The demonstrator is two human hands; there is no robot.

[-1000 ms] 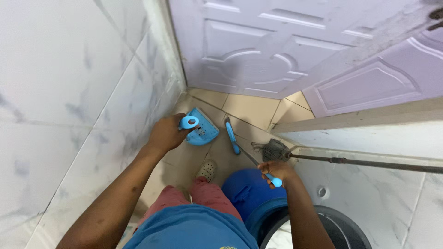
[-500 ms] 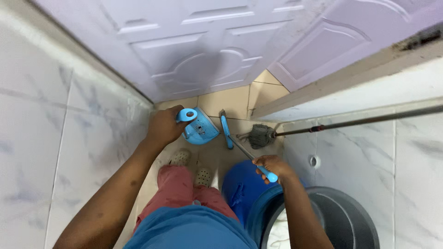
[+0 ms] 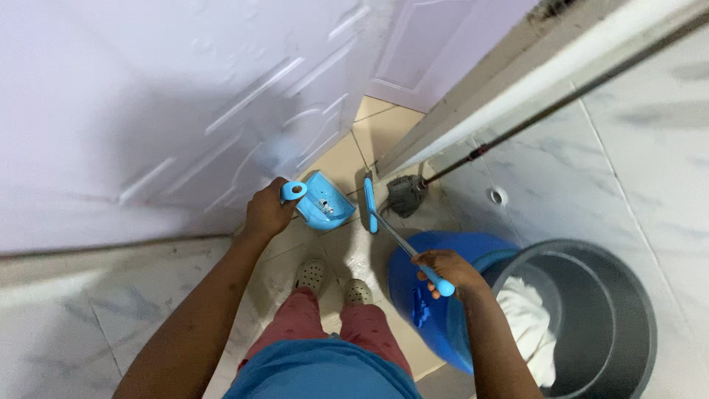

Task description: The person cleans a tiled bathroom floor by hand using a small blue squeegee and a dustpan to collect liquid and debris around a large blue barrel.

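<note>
Two hands are in view, each closed on a cleaning tool. Left hand (image 3: 267, 213): fingers wrapped together around the ring-ended handle of a light blue dustpan (image 3: 322, 204). The dustpan hangs above the beige floor tiles (image 3: 347, 159), its scoop pointing away from the person, close to the white panelled door (image 3: 185, 111).

Right hand (image 3: 449, 267): fingers clamped around the blue grip of a long-handled brush (image 3: 371, 205). The metal shaft runs diagonally from the hand toward the floor; the narrow blue brush head sits just beside the dustpan, on its right.

Position of surrounding items:
- A grey mop head (image 3: 405, 193) lies on the floor just beyond the brush head; its pole (image 3: 561, 100) leans up along the marble wall.
- A blue bucket (image 3: 432, 295) stands under the right hand.
- A grey bucket (image 3: 591, 318) touches the blue one and contains white cloth (image 3: 528, 318).
- Two grey perforated clogs (image 3: 332, 281) stand on the tiles between the arms.
</note>
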